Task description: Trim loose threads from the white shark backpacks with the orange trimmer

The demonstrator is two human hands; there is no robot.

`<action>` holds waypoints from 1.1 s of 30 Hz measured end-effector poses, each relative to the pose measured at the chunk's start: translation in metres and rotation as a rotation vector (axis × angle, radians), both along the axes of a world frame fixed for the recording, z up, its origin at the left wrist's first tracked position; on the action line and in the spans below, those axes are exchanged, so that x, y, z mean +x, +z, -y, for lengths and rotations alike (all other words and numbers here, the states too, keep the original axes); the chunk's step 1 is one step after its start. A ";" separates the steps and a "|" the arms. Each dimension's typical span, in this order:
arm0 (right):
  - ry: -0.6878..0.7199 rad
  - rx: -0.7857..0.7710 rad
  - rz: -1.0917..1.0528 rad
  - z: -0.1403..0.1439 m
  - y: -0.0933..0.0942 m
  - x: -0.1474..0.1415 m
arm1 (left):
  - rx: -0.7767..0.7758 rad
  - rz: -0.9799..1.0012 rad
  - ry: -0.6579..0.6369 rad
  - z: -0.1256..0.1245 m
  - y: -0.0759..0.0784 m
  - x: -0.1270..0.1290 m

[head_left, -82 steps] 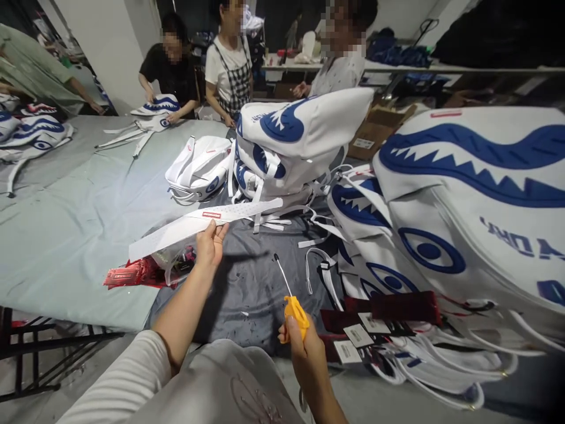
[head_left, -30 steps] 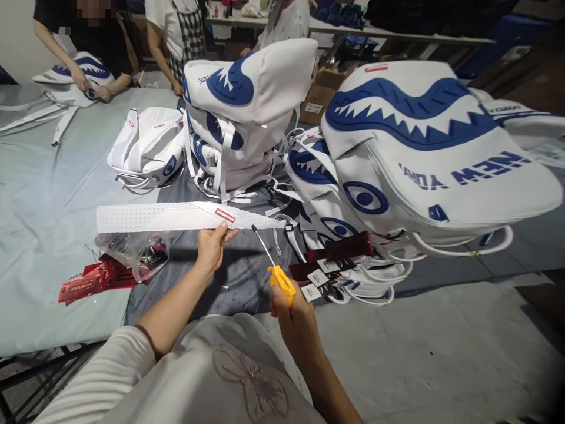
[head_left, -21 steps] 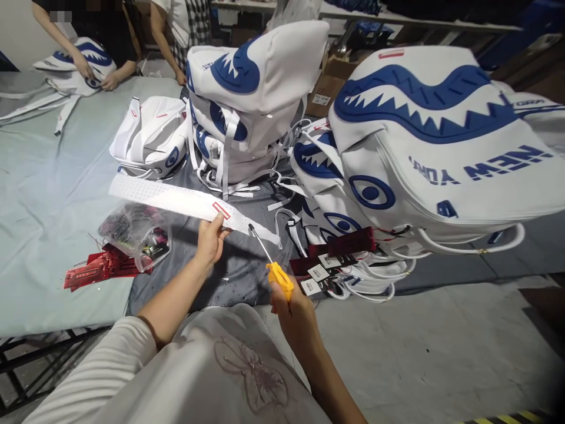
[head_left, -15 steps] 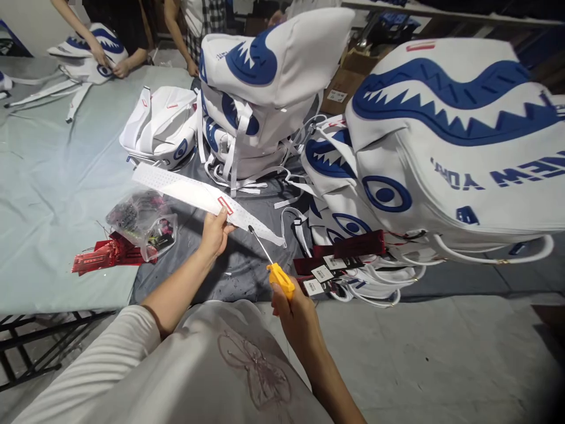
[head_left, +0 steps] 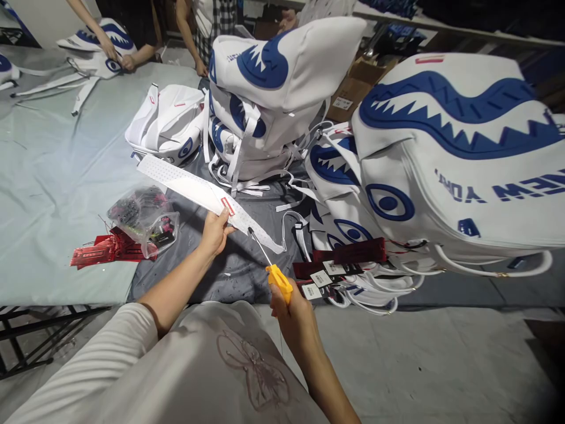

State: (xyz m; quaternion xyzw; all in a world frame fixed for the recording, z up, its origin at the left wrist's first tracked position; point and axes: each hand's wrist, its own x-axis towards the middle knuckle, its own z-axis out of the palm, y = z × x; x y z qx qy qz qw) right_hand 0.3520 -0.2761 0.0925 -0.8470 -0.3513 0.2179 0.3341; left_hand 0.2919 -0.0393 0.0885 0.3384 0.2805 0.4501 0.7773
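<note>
My left hand [head_left: 215,231] pinches the edge of a white perforated shoulder strap [head_left: 192,185] by its red label, thumb on top. The strap slants from upper left to lower right, with its narrow end near the middle of the view. In my right hand [head_left: 289,306] is a yellow long-necked lighter [head_left: 279,281], gripped by the body. Its thin metal neck points up and left, and the dark tip lies over or against the strap's lower edge, just right of my left hand. Whether they touch, I cannot tell. No flame shows.
White shark-face backpacks [head_left: 282,76] are stacked behind the strap; a larger backpack pile [head_left: 468,176] stands at right. Red tags [head_left: 348,252] hang there. At left lie a clear plastic bag [head_left: 141,215] and red tags [head_left: 106,250]. Co-workers' hands [head_left: 112,53] handle a backpack at far left.
The whole view has shifted slightly. Both hands keep their hold, and the lighter tip stays by the same strap edge.
</note>
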 end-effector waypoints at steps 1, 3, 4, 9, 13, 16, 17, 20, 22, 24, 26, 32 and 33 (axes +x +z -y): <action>-0.005 -0.004 0.004 -0.001 0.001 0.000 | -0.003 -0.002 0.000 0.000 0.000 0.000; -0.006 -0.011 0.011 -0.003 0.003 0.000 | -0.009 -0.012 0.001 -0.001 0.000 -0.001; -0.002 -0.018 0.011 -0.004 0.004 0.000 | -0.011 -0.017 0.000 -0.002 -0.001 -0.001; 0.026 -0.041 0.024 -0.006 0.003 0.001 | -0.015 -0.039 -0.009 -0.006 -0.003 -0.003; 0.027 -0.037 0.145 -0.007 -0.001 0.004 | -0.002 -0.059 -0.014 -0.008 -0.005 -0.003; 0.042 -0.073 0.212 -0.008 0.000 0.005 | 0.018 -0.087 -0.027 -0.008 -0.006 -0.003; 0.050 -0.090 0.215 -0.008 0.000 0.005 | 0.024 -0.096 -0.032 -0.009 -0.006 -0.003; 0.070 -0.113 0.214 -0.008 0.001 0.006 | 0.032 -0.118 -0.044 -0.010 -0.007 -0.002; 0.073 -0.122 0.222 -0.008 0.001 0.007 | 0.036 -0.126 -0.046 -0.010 -0.007 -0.001; 0.069 -0.131 0.228 -0.008 0.001 0.008 | 0.041 -0.128 -0.047 -0.011 -0.008 0.000; 0.062 -0.130 0.227 -0.008 0.001 0.008 | 0.045 -0.132 -0.052 -0.012 -0.009 0.000; 0.085 -0.165 0.230 -0.007 0.003 0.008 | 0.040 -0.154 -0.064 -0.014 -0.010 -0.001; 0.090 -0.166 0.230 -0.007 0.003 0.008 | 0.041 -0.152 -0.065 -0.015 -0.010 -0.002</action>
